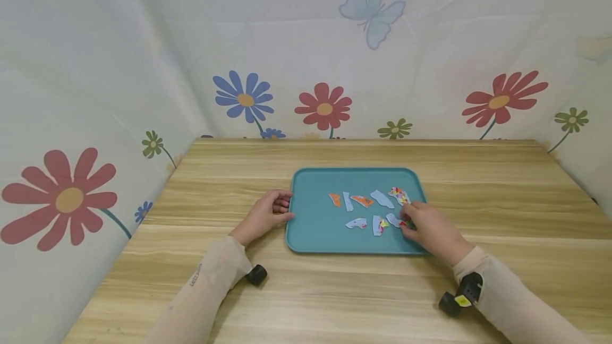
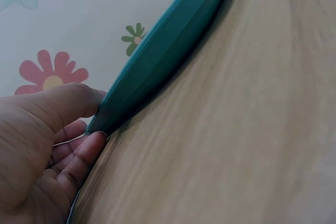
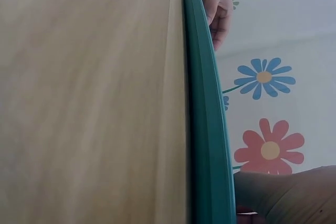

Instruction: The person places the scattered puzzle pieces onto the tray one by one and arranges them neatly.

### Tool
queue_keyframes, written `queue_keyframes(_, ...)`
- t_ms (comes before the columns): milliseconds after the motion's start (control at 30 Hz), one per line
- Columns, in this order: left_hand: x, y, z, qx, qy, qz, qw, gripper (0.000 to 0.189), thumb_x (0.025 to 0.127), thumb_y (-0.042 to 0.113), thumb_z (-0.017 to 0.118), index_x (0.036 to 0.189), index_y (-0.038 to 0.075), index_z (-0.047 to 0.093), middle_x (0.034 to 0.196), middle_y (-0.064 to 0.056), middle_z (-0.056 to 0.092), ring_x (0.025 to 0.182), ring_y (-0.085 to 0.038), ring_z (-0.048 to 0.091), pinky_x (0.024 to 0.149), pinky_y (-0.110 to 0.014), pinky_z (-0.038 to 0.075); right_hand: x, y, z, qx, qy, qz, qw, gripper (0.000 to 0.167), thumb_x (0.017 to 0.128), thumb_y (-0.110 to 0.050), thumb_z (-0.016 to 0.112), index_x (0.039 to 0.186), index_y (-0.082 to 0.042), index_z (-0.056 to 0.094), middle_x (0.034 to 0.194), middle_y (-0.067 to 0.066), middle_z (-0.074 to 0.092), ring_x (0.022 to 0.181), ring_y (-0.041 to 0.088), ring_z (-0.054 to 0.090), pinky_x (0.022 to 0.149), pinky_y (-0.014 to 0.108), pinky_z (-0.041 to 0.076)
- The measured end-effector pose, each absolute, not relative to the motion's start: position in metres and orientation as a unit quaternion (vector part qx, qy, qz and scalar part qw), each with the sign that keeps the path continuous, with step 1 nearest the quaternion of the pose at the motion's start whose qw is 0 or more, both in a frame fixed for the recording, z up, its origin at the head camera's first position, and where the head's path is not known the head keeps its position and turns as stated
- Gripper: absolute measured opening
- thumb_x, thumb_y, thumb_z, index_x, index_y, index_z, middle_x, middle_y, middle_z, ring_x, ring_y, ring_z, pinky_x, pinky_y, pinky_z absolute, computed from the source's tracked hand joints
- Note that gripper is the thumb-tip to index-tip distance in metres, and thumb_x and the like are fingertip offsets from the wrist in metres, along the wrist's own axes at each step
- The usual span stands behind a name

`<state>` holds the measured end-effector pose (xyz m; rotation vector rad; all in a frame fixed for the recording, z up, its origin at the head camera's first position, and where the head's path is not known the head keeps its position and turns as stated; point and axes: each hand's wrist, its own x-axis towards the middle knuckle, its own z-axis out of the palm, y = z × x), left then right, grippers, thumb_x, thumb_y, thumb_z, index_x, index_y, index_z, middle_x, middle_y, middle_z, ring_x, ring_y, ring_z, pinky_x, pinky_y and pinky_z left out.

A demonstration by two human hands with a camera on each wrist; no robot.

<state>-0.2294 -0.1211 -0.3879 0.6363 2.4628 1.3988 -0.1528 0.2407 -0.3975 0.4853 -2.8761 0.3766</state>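
A teal tray (image 1: 313, 235) lies on the table. My left hand (image 1: 268, 214) holds its left edge; in the left wrist view the thumb and a finger of that hand (image 2: 39, 140) meet the rim. Over the tray's right side, my right hand (image 1: 432, 230) pinches a pale blue puzzle piece (image 1: 393, 220) with a red end, partly covered by the fingertips. Just above the fingers lies a multicoloured piece (image 1: 398, 194). In the right wrist view, the tray's side wall hides the right fingertips.
Several flat, irregular pieces lie in two rows: an orange one (image 1: 362, 201), pale blue ones such as the wide piece (image 1: 382, 199), and a blue-and-yellow piece (image 1: 377, 225). The wooden table (image 1: 334, 291) meets a flower-printed curtain (image 1: 287, 41) at its back edge.
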Motion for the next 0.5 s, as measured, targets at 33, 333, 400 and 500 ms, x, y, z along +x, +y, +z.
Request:
queue_keyframes(33, -0.229, -0.121, -0.388, 0.218, 0.842, 0.479, 0.118, 0.050, 0.088, 0.000, 0.066, 0.131, -0.013, 0.045, 0.118, -0.029, 0.055, 0.105, -0.035, 0.058, 0.091, -0.036, 0.051, -0.152, 0.241, -0.397, 0.164, -0.973, 0.125, 0.100, 0.014, 0.076, -0.009, 0.075, 0.085, -0.005, 0.065, 0.077, 0.002, 0.059, 0.065, 0.012, 0.054, 0.058, 0.030, 0.048)
queue_keyframes(333, -0.245, -0.125, -0.412, 0.213, 0.845, 0.476, 0.115, 0.051, 0.088, 0.001, 0.067, 0.133, -0.011, 0.045, 0.118, -0.027, 0.055, 0.105, -0.034, 0.058, 0.091, -0.037, 0.051, -0.150, 0.241, -0.396, 0.157, -0.977, 0.110, 0.093, 0.014, 0.078, -0.013, 0.075, 0.084, -0.007, 0.065, 0.078, 0.002, 0.058, 0.065, 0.011, 0.052, 0.057, 0.029, 0.047)
queue_keyframes(400, -0.250, -0.126, -0.420, 0.212, 0.846, 0.476, 0.114, 0.052, 0.088, 0.003, 0.068, 0.133, -0.009, 0.045, 0.119, -0.026, 0.055, 0.105, -0.031, 0.059, 0.091, -0.037, 0.051, -0.150, 0.241, -0.396, 0.156, -0.977, 0.108, 0.094, 0.014, 0.078, -0.014, 0.076, 0.083, -0.007, 0.065, 0.079, 0.002, 0.058, 0.064, 0.011, 0.051, 0.056, 0.029, 0.046)
queue_keyframes(500, -0.252, -0.127, -0.424, 0.213, 0.846, 0.476, 0.110, 0.051, 0.087, 0.006, 0.069, 0.133, -0.006, 0.047, 0.117, -0.023, 0.056, 0.103, -0.028, 0.059, 0.090, -0.034, 0.052, -0.150, 0.241, -0.397, 0.157, -0.977, 0.107, 0.099, 0.014, 0.078, -0.014, 0.076, 0.083, -0.008, 0.065, 0.078, 0.002, 0.058, 0.064, 0.010, 0.050, 0.056, 0.029, 0.045)
